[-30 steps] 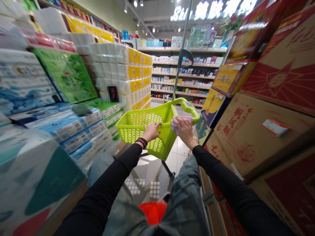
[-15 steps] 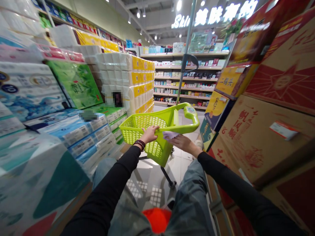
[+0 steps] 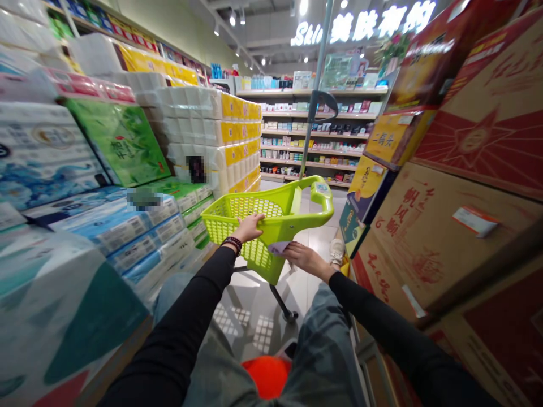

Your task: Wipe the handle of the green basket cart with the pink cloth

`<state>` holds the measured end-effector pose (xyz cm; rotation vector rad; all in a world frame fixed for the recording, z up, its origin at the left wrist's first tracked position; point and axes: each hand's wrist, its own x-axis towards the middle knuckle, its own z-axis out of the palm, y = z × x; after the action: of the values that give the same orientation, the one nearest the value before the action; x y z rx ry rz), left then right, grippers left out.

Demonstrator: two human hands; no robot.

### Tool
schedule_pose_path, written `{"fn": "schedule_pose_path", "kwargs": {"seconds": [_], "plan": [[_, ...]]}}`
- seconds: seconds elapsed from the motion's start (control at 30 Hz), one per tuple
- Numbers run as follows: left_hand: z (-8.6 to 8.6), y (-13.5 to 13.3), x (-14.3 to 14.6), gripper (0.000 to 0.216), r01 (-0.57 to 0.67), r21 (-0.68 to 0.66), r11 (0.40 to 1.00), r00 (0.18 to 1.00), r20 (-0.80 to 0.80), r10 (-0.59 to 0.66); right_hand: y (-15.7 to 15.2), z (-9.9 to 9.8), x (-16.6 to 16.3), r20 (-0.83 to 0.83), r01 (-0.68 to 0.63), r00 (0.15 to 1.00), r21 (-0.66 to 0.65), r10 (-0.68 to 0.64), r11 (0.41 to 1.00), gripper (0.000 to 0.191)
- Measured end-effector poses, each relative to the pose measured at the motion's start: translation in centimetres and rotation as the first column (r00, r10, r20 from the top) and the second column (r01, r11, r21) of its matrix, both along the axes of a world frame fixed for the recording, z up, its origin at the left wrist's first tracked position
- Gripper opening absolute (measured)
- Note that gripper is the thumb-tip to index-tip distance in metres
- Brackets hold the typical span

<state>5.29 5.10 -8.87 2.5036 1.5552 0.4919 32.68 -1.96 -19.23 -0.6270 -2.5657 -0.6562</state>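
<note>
A lime-green plastic shopping cart (image 3: 305, 217) with a perforated basket stands side-on in front of my knees. My left hand (image 3: 249, 228), a beaded bracelet at its wrist, grips the near rim of the basket. A pale purple cloth (image 3: 278, 247) is under the fingers of my right hand (image 3: 306, 257), pressed flat against the cart's solid side panel below the handle. Part of the cloth is hidden behind those fingers. Below the basket, a dark leg with a caster (image 3: 289, 316) reaches the tiled floor.
Stacked tissue packs (image 3: 123, 141) crowd the left side. Cardboard boxes (image 3: 418, 226) are piled close on the right. A metal pole (image 3: 316, 73) rises behind the cart, with product shelves (image 3: 314, 134) beyond. Something bright orange (image 3: 268, 376) shows between my legs.
My right hand has slid the cloth down and slightly left, from just under the rim to lower on the side panel. My left hand still grips the rim.
</note>
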Motion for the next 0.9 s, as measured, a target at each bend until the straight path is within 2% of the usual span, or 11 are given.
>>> {"fn": "schedule_pose_path", "kwargs": {"seconds": [0.1,0.17,0.23,0.37,0.43,0.5,0.63,0.7,0.77,0.9], "plan": [[-0.1,0.2,-0.2,0.062,-0.003,0.016,1.000,1.000,0.014,0.003,-0.2,3.3,1.7,-0.062,0.080,0.995,0.040,-0.078,0.996,0.049],[-0.1,0.3,-0.3,0.062,-0.003,0.007,1.000,1.000,0.022,0.003,-0.5,4.0,2.1,-0.084,0.109,0.991,0.046,-0.105,0.993,0.051],[0.0,0.3,-0.4,0.061,-0.002,-0.006,1.000,1.000,0.027,0.002,-0.7,3.1,1.5,-0.073,0.099,0.993,0.046,-0.095,0.994,0.046],[0.1,0.4,-0.5,0.057,0.001,-0.015,1.000,0.999,0.047,-0.001,-0.3,-0.7,-0.8,0.064,0.006,0.998,-0.009,-0.006,1.000,0.034],[0.1,0.6,-0.7,0.055,-0.004,-0.011,1.000,0.998,0.062,0.005,0.0,-1.0,-1.2,0.107,-0.011,0.994,-0.017,0.013,1.000,0.034],[0.1,0.8,-0.8,0.054,-0.016,0.000,1.000,0.997,0.080,0.016,0.0,0.6,-0.8,0.086,0.017,0.996,0.024,-0.019,1.000,0.035],[-0.1,1.3,-1.1,0.053,-0.025,0.026,0.999,0.993,0.115,0.022,-1.4,6.4,1.7,-0.091,0.158,0.985,0.117,-0.147,0.981,0.047],[-0.2,1.5,-1.2,0.051,-0.011,0.029,1.000,0.992,0.123,0.008,-2.3,8.4,2.6,-0.166,0.189,0.972,0.137,-0.166,0.972,0.052],[-0.2,1.6,-1.3,0.050,0.011,0.027,1.000,0.992,0.126,-0.014,-3.0,8.9,2.6,-0.232,0.221,0.955,0.150,-0.183,0.964,0.055],[-0.3,1.5,-0.9,0.049,0.031,0.031,0.999,0.992,0.118,-0.035,-2.8,7.8,-0.4,-0.311,0.305,0.917,0.149,-0.249,0.941,0.058]]}}
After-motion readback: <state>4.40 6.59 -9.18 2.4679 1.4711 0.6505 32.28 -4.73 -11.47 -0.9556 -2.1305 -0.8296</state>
